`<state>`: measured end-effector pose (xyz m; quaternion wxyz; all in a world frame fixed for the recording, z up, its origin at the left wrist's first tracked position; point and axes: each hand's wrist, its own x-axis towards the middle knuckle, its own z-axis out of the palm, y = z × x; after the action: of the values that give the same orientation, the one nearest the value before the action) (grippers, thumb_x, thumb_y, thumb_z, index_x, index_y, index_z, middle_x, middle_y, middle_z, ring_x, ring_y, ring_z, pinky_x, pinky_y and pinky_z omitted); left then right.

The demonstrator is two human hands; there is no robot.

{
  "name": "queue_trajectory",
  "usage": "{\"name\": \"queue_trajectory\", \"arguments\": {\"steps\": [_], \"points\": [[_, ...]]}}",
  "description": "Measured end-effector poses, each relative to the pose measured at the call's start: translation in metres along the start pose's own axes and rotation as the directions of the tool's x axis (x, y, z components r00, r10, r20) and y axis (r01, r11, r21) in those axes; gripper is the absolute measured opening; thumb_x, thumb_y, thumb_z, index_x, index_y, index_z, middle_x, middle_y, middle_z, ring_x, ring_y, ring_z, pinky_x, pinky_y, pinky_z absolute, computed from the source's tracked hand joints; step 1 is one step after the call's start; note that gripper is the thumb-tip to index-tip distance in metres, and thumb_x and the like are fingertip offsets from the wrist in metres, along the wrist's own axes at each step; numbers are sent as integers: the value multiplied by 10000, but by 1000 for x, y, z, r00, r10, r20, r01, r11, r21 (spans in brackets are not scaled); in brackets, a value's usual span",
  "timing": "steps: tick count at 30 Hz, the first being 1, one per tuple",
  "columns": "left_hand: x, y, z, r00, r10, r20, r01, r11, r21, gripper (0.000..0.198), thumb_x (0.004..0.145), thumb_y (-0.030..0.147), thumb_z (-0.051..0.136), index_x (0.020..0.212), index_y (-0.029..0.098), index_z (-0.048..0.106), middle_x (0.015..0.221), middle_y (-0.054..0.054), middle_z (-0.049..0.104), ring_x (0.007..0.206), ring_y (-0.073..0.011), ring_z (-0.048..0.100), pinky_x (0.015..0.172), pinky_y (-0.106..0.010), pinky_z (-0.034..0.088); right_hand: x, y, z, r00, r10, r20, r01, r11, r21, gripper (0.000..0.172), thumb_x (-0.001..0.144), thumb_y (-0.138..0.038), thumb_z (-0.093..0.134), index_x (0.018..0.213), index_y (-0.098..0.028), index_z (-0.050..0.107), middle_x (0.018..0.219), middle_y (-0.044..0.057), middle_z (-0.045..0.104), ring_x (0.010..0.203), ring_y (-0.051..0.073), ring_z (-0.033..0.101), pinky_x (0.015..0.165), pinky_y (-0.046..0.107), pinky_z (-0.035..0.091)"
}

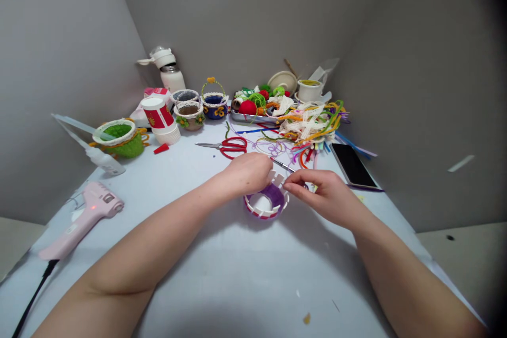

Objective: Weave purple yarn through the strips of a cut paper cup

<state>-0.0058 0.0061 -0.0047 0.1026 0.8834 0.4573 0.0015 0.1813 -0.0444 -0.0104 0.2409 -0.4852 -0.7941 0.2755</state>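
A small paper cup [264, 214] stands on the table between my hands, its wall cut into white upright strips. Purple yarn [271, 193] lines and wraps it, and red print shows low on the outside. My left hand [252, 171] is curled closed at the cup's far left rim; its fingertips and whatever they hold are hidden. At the right rim my right hand [325, 190] pinches a strip of the cup between thumb and forefinger. A slim metallic tool [283, 164] lies just behind the cup, beside red-handled scissors [233, 147].
A pink glue gun [85, 216] with a lit red light lies left, near a white bottle [105, 161] and a green basket [130, 145]. Stacked paper cups [160, 119], finished baskets [189, 115] and a yarn tray [257, 118] line the back. A phone [354, 166] lies right.
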Motion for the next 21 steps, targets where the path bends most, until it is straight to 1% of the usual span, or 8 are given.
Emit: {"name": "queue_trajectory", "arguments": {"steps": [4,6,8,11,14,17,21], "points": [[1,-2,-1,1000,-4,13,4,1000,0,219,761,255,477,803,175,676,774,-97,681,742,-212,620,587,-273,413,-3,7,-15,1000,-9,-11,8,998,-66,243,868,-384,528,800,-197,666,726,28,667,655,147,559,592,244,417],[1,-3,-1,1000,-5,13,5,1000,0,205,754,251,486,794,182,674,774,-91,679,739,-210,618,593,-274,416,-3,12,-20,1000,7,17,-6,996,-89,247,865,-382,528,777,-194,661,705,24,655,634,141,542,580,241,409],[1,-4,-1,1000,-8,14,8,1000,-4,195,750,244,489,784,183,672,765,-87,677,733,-204,615,597,-272,415,0,18,-22,997,36,73,-28,994,-109,247,860,-376,528,766,-191,660,676,17,638,611,132,524,561,233,395],[0,-5,-1,1000,-7,14,7,1000,-17,191,749,231,484,777,181,666,756,-83,673,710,-195,605,589,-270,406,5,28,-14,982,68,179,-41,988,-147,236,850,-352,525,735,-187,648,623,1,601,571,123,495,520,220,362],[-2,-4,-4,1000,-7,24,7,1000,-8,197,757,219,465,768,176,657,759,-85,671,684,-190,595,576,-271,397,10,36,1,966,28,256,19,984,-180,204,835,-270,513,684,-183,618,597,0,588,541,120,479,501,219,327],[-6,-3,-9,998,-4,59,4,1000,1,209,763,207,452,777,181,659,783,-80,677,693,-184,592,588,-266,401,14,38,15,975,-2,221,45,981,-187,157,803,-162,497,682,-178,596,643,11,603,567,126,504,526,223,323],[-11,-3,-20,996,2,88,-2,1000,1,217,769,211,453,809,177,664,807,-76,683,713,-175,590,594,-256,395,20,39,27,989,-101,112,125,964,-236,143,805,-124,501,704,-173,589,780,43,608,707,155,531,630,246,358]]}}
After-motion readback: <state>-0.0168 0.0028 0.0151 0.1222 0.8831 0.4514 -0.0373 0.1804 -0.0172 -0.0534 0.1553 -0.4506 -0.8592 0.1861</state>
